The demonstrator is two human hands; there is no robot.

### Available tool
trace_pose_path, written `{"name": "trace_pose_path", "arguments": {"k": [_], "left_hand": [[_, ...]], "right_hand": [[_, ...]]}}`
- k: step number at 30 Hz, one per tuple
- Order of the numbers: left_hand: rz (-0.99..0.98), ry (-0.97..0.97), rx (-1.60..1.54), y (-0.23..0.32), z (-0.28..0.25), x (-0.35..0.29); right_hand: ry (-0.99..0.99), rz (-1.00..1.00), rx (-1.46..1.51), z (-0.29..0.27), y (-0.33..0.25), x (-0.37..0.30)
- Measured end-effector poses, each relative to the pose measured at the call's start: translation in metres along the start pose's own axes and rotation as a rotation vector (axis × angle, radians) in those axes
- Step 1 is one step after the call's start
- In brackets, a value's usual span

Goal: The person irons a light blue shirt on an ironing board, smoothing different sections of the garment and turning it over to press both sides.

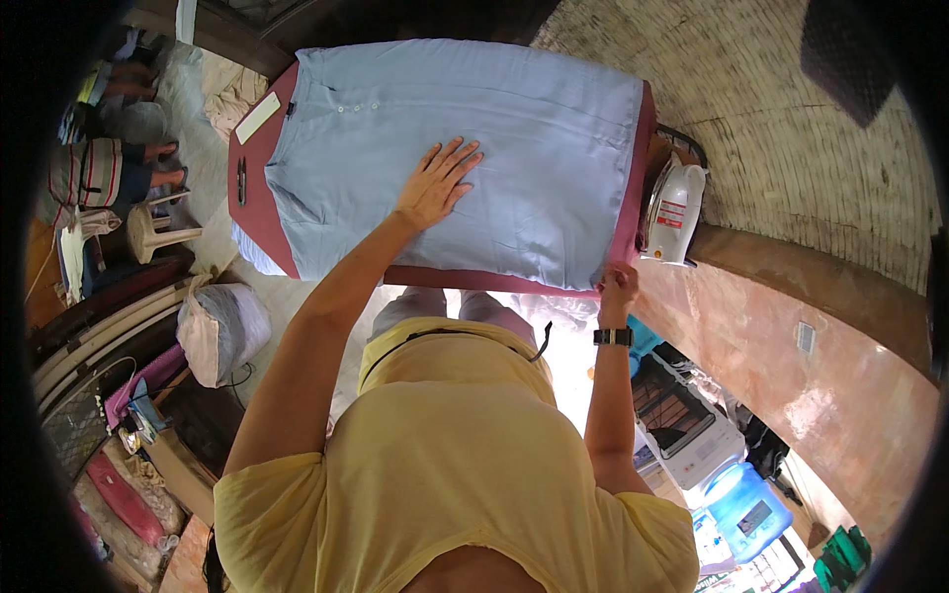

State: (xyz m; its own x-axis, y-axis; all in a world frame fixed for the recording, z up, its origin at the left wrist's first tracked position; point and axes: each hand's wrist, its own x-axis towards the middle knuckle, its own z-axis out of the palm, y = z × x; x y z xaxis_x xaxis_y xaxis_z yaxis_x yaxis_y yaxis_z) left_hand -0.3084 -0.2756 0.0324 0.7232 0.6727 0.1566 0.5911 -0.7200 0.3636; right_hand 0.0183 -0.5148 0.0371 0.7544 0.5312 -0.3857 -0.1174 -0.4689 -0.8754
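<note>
A light blue shirt (514,128) lies spread on the maroon-covered ironing board (259,212). Its neckline is at the left, with a short row of buttons near it, and its hem runs along the right end. My left hand (438,188) rests flat on the middle of the cloth, fingers spread. At the near right corner, my right hand (619,287) has its fingers pinched together on the shirt's hem; the fingertips are partly hidden. A white iron (676,212) stands just past the board's right end, beyond my right hand.
On the board's left end lie a white strip (258,117) and a dark pen (241,182). A stool (156,229), a stuffed bag (222,331) and a seated person's legs (158,163) are at left. A stone-faced ledge (781,336) runs along the right.
</note>
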Motion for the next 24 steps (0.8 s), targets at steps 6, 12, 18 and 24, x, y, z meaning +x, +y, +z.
{"name": "trace_pose_path", "arguments": {"k": [6,12,18,24], "left_hand": [[0.054,-0.044,0.134,0.003,-0.005,0.002],[0.103,0.021,0.045,0.012,-0.007,-0.007],[-0.025,0.102,-0.223,0.05,-0.011,-0.093],[-0.333,0.045,-0.098,0.039,-0.038,-0.184]], "right_hand": [[0.114,-0.424,-0.328,-0.022,0.032,0.014],[0.109,-0.571,-0.585,-0.002,0.019,0.007],[0.018,-0.505,-0.598,0.018,0.007,-0.024],[-0.037,-0.371,-0.417,0.002,0.031,-0.015]]}}
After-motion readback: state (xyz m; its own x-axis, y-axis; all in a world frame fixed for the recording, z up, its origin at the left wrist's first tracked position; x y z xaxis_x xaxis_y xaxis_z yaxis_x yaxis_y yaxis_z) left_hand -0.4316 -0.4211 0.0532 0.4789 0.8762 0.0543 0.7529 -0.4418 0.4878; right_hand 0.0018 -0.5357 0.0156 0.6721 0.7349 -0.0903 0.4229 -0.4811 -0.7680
